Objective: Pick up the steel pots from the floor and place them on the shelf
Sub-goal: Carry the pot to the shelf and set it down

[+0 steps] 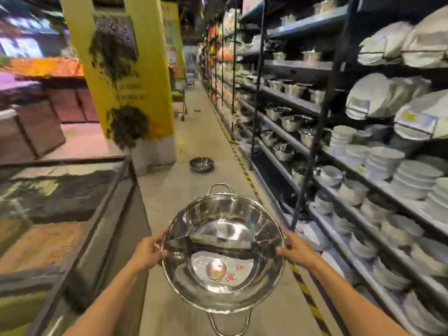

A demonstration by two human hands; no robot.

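I hold a wide, shiny steel pot (221,253) in front of me above the aisle floor. It has a divider across its middle and a loop handle at the far and near rim. My left hand (148,248) grips its left rim and my right hand (294,248) grips its right rim. A second steel pot (201,164) lies on the floor farther down the aisle, near the base of a yellow pillar. The dark metal shelf (281,127) on my right carries several steel pots on its middle levels.
The yellow pillar (135,76) stands left of the aisle. A glass-topped display case (72,214) runs along my left. White plates and bowls (388,166) fill the shelf close on my right. Yellow-black tape (244,173) lines the floor by the shelf.
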